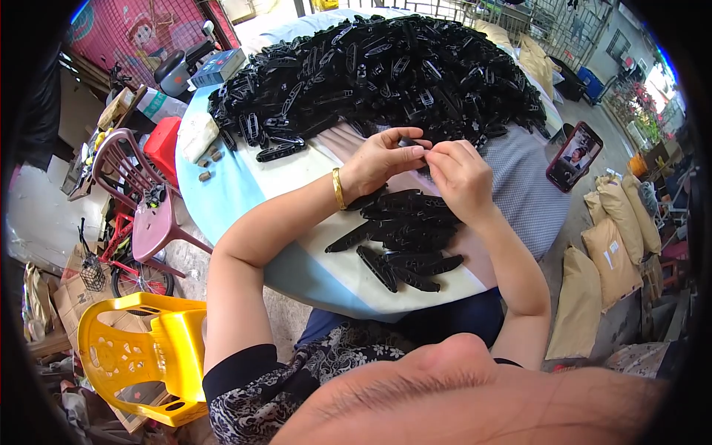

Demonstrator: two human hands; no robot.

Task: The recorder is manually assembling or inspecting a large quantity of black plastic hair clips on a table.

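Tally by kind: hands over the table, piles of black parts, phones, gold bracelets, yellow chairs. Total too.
Hands: 2 (left hand, right hand)
Black-part piles: 2 (large pile, small pile)
Phone: 1
Gold bracelet: 1
Yellow chair: 1
Total: 7

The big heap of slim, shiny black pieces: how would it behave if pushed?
The heap of slim, shiny black pieces would probably shift and spill, as they lie loosely jumbled. Individually, they seem stiff, given crisp outlines, and perhaps slippery, given glossy highlights.
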